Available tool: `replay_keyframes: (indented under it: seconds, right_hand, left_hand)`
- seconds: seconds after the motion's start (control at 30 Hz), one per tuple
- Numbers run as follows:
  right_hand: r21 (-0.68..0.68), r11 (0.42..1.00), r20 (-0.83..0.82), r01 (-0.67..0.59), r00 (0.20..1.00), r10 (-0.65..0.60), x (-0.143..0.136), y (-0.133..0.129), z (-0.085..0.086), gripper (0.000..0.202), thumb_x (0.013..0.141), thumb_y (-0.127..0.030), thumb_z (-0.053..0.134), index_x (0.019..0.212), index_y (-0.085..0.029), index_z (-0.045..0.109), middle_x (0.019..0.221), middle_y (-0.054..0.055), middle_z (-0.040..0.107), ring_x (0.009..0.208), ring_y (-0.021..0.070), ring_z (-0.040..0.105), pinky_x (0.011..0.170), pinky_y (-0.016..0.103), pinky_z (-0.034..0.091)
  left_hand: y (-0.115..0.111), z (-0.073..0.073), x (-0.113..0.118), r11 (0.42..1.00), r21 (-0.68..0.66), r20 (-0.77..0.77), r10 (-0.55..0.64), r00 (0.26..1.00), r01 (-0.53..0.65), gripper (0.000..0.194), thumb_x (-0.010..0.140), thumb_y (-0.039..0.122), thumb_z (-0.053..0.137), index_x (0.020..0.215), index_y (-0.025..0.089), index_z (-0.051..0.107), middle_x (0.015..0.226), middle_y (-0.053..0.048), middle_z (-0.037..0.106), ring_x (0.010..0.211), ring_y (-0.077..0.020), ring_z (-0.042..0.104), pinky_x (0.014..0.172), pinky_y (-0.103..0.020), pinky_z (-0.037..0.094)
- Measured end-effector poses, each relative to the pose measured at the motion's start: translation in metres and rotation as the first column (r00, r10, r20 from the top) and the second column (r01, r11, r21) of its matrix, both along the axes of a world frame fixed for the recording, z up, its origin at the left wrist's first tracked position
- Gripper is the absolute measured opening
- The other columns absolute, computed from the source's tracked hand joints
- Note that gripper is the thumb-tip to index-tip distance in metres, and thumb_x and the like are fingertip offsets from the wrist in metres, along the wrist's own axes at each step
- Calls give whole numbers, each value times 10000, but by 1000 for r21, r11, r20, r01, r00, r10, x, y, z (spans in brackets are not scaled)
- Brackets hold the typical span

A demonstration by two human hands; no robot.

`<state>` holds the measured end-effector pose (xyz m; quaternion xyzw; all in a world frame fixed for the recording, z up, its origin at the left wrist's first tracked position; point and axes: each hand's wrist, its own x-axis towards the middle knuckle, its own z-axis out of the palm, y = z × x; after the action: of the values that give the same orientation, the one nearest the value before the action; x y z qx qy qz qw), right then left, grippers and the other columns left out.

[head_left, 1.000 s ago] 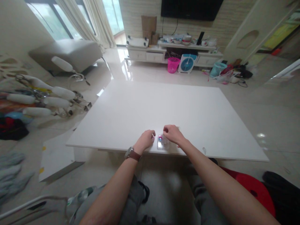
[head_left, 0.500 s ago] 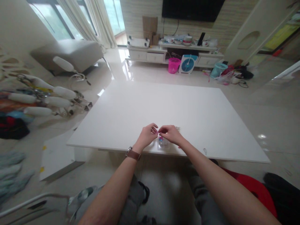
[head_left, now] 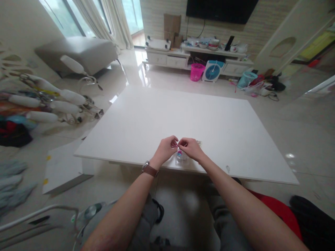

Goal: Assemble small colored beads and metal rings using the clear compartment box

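From here I see the left hand (head_left: 166, 150) and right hand (head_left: 191, 149) meeting at the fingertips, fingers curled, a tiny pinkish bit (head_left: 177, 146) between them; I can't tell which hand grips it. Just nearer the person, by the white table's (head_left: 183, 111) edge, sits a clear box (head_left: 181, 161) showing pink and blue

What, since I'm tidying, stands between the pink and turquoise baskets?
A blue and white fan stands there in the head view, nearer the pink basket.
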<state>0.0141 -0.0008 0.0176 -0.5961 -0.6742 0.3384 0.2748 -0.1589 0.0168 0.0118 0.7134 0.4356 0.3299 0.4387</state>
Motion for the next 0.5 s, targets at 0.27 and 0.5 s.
replay_keyframes:
  seconds: [0.27, 0.5]
  right_hand:
    - [14, 994, 420, -110, 903, 95, 14, 0, -2, 67, 861, -184, 679, 823, -171, 732, 945, 56, 690, 909, 168, 617, 825, 268, 451]
    - [13, 964, 662, -265, 725, 190, 2, -6, 5, 157, 924, -284, 659, 845, -175, 740, 1062, 102, 651, 1066, 239, 568, 858, 325, 485]
  left_hand:
    - [-5, -11, -4, 984, -15, -219, -179, 959, 180, 506, 662, 191, 816, 1127, 177, 616, 1144, -98, 682, 1038, -255, 662, 889, -378, 559]
    - [-12, -30, 0, 952, 51, -443, -251, 861, 303, 591, 603, 245, 901, 1113, 146, 618, 1099, -104, 649, 1023, -285, 632, 919, -397, 527]
